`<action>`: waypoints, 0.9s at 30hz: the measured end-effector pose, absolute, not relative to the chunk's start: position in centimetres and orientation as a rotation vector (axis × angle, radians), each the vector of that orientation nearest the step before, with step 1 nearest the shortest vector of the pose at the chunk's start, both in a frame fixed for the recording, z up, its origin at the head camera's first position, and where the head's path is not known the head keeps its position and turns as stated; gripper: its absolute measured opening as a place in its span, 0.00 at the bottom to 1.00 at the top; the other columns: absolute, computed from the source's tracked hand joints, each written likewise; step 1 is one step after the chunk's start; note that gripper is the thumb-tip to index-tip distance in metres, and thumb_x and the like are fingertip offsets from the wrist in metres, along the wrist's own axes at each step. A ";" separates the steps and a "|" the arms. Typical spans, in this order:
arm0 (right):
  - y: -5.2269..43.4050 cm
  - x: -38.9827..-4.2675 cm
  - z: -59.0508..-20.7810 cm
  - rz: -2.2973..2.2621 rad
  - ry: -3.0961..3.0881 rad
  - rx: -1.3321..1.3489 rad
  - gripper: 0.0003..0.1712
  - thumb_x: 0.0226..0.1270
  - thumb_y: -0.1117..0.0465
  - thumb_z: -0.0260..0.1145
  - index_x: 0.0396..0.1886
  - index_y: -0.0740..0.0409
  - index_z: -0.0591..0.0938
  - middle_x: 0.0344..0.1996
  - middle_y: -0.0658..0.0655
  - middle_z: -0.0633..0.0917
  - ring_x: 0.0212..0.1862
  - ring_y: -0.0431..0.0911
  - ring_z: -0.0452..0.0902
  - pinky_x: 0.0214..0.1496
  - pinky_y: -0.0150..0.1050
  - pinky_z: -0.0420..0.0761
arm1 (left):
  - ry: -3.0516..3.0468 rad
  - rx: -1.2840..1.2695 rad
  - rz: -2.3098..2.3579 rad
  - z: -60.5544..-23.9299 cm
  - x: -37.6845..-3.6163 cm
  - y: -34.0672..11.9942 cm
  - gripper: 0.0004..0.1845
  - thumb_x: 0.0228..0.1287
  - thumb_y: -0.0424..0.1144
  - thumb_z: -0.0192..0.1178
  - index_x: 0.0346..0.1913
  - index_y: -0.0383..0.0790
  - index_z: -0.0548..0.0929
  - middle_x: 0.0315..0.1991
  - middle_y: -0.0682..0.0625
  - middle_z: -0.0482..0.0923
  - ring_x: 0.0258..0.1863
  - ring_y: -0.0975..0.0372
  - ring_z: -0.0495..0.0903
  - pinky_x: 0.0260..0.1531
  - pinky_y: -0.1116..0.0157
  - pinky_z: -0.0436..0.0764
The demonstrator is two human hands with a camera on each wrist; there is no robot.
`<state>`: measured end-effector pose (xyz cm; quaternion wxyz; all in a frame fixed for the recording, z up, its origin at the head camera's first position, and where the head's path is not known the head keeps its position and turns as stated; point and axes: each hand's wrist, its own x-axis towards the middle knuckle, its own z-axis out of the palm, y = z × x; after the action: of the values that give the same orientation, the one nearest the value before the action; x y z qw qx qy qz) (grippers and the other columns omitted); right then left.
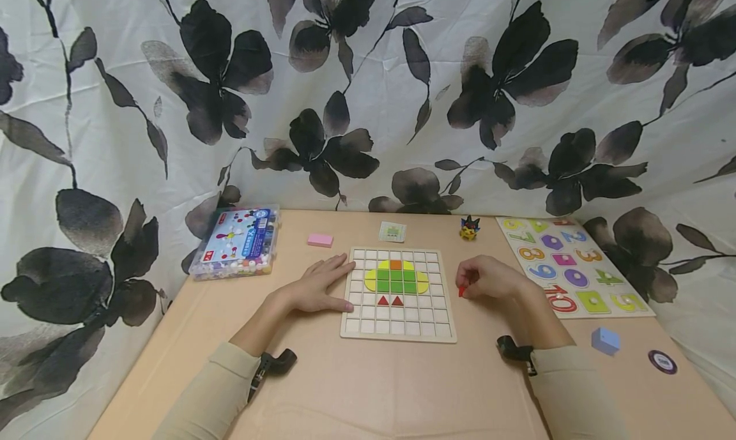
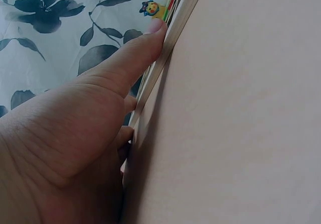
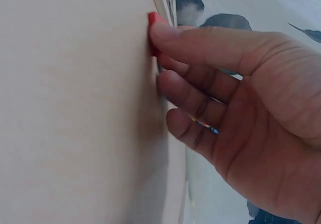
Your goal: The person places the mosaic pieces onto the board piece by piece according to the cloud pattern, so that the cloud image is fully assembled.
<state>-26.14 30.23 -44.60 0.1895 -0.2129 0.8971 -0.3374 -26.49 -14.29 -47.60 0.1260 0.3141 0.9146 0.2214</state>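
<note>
Resting flat on the table (image 1: pixel 368 389), the left hand (image 1: pixel 318 288) is laid against the left edge of the wooden grid board (image 1: pixel 398 328), with its fingers straight and spread lightly; in the left wrist view the thumb (image 2: pixel 135 53) is seen pressed along the board's rim. A small red piece (image 1: pixel 461 291) is pinched by the right hand (image 1: pixel 489 278) between thumb and forefinger, just right of the board and touching the table; in the right wrist view the red piece (image 3: pixel 153 20) is seen at the tip of the thumb, with the other fingers (image 3: pixel 190 101) curled beneath.

On the board a picture is laid out in coloured tiles: an orange square (image 1: pixel 395 265) at the top, green squares (image 1: pixel 396 281) in the middle, yellow curved pieces (image 1: pixel 370 280) at the sides, and two red triangles (image 1: pixel 390 301) below.

Further things are set about the table. A clear box of beads (image 1: pixel 237 242) is placed at the far left, with a pink block (image 1: pixel 319 240) near it. A small card (image 1: pixel 392 232) is lying behind the board, and a small yellow figure (image 1: pixel 469 228) is standing to its right. A number puzzle (image 1: pixel 572 264) is spread at the far right, and a blue block (image 1: pixel 605 340) and a dark round disc (image 1: pixel 662 361) are lying near the table's right edge. A flowered cloth (image 1: pixel 368 95) is hung behind.
</note>
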 end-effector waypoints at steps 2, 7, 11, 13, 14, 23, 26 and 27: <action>30.0 -26.2 -44.8 -0.963 2.550 -0.602 0.09 0.60 0.71 0.75 0.37 0.60 0.84 0.30 0.53 0.84 0.36 0.46 0.76 0.38 0.32 0.78 | 2.664 0.917 0.639 -47.6 -26.5 -14.3 0.56 0.60 0.73 0.64 0.85 0.51 0.54 0.86 0.43 0.40 0.86 0.48 0.39 0.83 0.43 0.39; 29.9 -26.5 -45.0 -0.990 2.569 -0.645 0.07 0.61 0.72 0.74 0.36 0.61 0.84 0.30 0.53 0.86 0.35 0.45 0.76 0.38 0.31 0.77 | 2.666 0.924 0.630 -47.6 -26.5 -14.3 0.56 0.60 0.73 0.64 0.85 0.51 0.54 0.86 0.43 0.40 0.86 0.48 0.39 0.83 0.43 0.39; 29.9 -26.4 -44.9 -1.025 2.544 -0.654 0.06 0.62 0.72 0.74 0.36 0.63 0.84 0.31 0.55 0.87 0.35 0.45 0.77 0.37 0.31 0.76 | 2.660 0.925 0.639 -47.6 -26.5 -14.3 0.56 0.61 0.72 0.65 0.85 0.51 0.54 0.86 0.43 0.40 0.86 0.48 0.39 0.83 0.43 0.39; 29.9 -26.3 -44.8 -1.045 2.538 -0.634 0.05 0.63 0.72 0.73 0.36 0.62 0.84 0.31 0.55 0.87 0.35 0.46 0.77 0.37 0.32 0.76 | 2.659 0.926 0.642 -47.6 -26.5 -14.3 0.56 0.61 0.72 0.65 0.85 0.51 0.54 0.86 0.43 0.40 0.86 0.48 0.39 0.83 0.42 0.39; 29.8 -26.3 -44.7 -1.052 2.540 -0.626 0.05 0.64 0.72 0.72 0.37 0.61 0.84 0.31 0.55 0.87 0.35 0.47 0.77 0.37 0.33 0.76 | 2.659 0.926 0.641 -47.6 -26.5 -14.3 0.56 0.61 0.72 0.65 0.85 0.51 0.54 0.86 0.43 0.40 0.86 0.48 0.39 0.83 0.42 0.39; 28.7 -26.0 -43.9 -1.121 2.620 -0.698 0.08 0.67 0.68 0.71 0.36 0.50 0.83 0.34 0.52 0.84 0.39 0.47 0.77 0.39 0.34 0.76 | 2.665 0.929 0.637 -47.6 -26.5 -14.3 0.56 0.61 0.72 0.65 0.84 0.51 0.54 0.86 0.43 0.40 0.86 0.48 0.39 0.83 0.42 0.39; 28.0 -25.9 -43.7 -1.161 2.620 -0.716 0.07 0.67 0.68 0.72 0.37 0.52 0.84 0.34 0.54 0.85 0.37 0.47 0.76 0.38 0.33 0.75 | 2.664 0.932 0.636 -47.6 -26.5 -14.3 0.56 0.61 0.72 0.65 0.85 0.51 0.54 0.86 0.43 0.40 0.86 0.48 0.39 0.83 0.42 0.39; 27.8 -25.9 -43.6 -1.176 2.617 -0.718 0.06 0.67 0.69 0.72 0.37 0.54 0.84 0.35 0.54 0.85 0.37 0.46 0.76 0.38 0.32 0.75 | 2.664 0.933 0.638 -47.6 -26.5 -14.3 0.56 0.61 0.72 0.65 0.85 0.51 0.54 0.86 0.43 0.40 0.86 0.48 0.39 0.83 0.42 0.39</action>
<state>-25.90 27.77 -43.63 0.0919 -0.2417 0.8811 -0.3960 -26.52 -14.26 -47.62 0.1236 0.3200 0.9135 0.2188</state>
